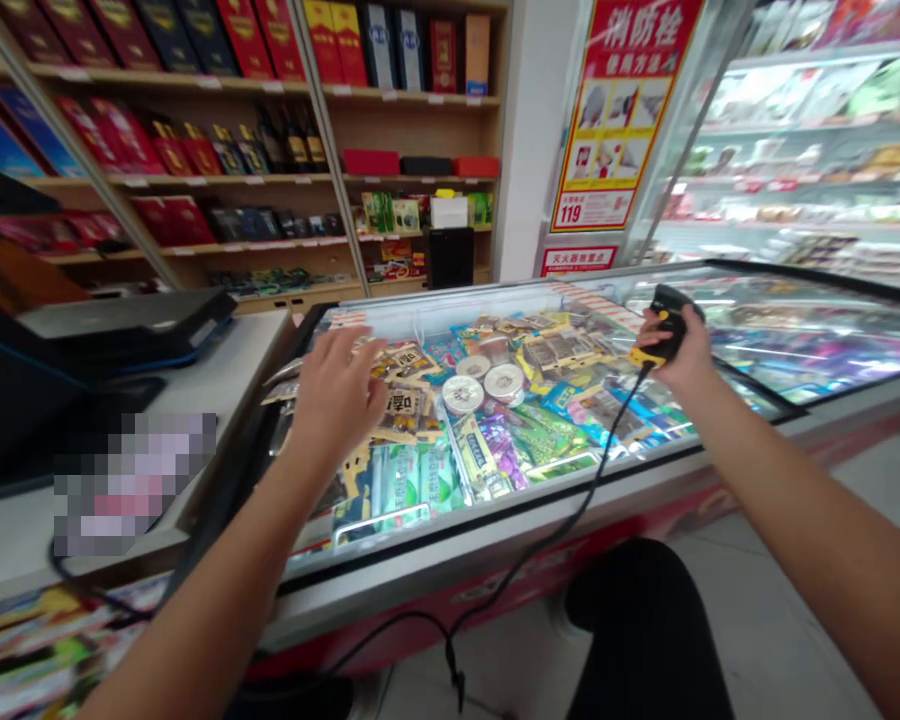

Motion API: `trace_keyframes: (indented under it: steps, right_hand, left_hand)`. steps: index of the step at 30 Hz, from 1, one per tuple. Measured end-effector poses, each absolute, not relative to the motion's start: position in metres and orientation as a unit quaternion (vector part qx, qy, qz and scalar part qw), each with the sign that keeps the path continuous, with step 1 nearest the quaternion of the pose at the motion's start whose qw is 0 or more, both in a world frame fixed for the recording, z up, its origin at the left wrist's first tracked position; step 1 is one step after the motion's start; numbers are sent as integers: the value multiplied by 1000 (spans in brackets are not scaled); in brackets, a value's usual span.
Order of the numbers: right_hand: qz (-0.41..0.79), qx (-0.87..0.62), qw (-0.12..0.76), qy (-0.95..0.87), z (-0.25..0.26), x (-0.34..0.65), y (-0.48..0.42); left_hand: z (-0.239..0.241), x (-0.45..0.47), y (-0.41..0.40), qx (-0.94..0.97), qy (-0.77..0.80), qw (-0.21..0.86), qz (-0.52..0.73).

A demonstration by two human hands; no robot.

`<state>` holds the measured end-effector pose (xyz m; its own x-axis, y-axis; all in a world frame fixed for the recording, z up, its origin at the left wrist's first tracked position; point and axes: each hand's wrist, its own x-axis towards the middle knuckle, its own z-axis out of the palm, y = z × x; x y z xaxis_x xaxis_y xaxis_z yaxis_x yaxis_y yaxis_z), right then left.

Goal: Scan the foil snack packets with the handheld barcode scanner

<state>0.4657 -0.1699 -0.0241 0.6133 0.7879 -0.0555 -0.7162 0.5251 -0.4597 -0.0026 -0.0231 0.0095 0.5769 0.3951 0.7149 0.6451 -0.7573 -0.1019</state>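
Note:
In my right hand [686, 350] is a black and yellow barcode scanner [669, 318], held up over the right part of a chest freezer [487, 545]. Its black cable [604, 470] hangs down across the freezer's front edge. My left hand [341, 385], slightly blurred, is over the freezer's left end with its fingers stretched out; I see nothing in its grasp. Below and beside it lie brown and cream ice cream packets [405, 405]. Round white-lidded tubs [463, 394], green and white packets [412, 475] and other wrapped ices fill the middle.
A counter [251, 345] with a flat dark device [127, 330] and a blurred-out item [139, 480] stands at left. Shelves of boxes and bottles [296, 150] line the back. A lit refrigerated display [817, 150] is at right. Snack packets [37, 640] lie bottom left.

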Motion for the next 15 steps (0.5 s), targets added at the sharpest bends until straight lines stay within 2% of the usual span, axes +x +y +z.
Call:
trace_keyframes:
  steps: [2, 7, 12, 15]
  right_hand:
    - [440, -203, 873, -64, -35, 486, -179]
    - [484, -103, 866, -75, -59, 528, -195]
    - [508, -68, 853, -99, -73, 545, -203]
    - [465, -129, 864, -142, -72, 542, -204]
  left_hand:
    - [7, 25, -42, -915, -217, 132, -314]
    - [-20, 117, -86, -992, -18, 68, -104]
    - [-49, 199, -89, -993, 46, 24, -105]
    - [-56, 235, -71, -996, 36, 23, -83]
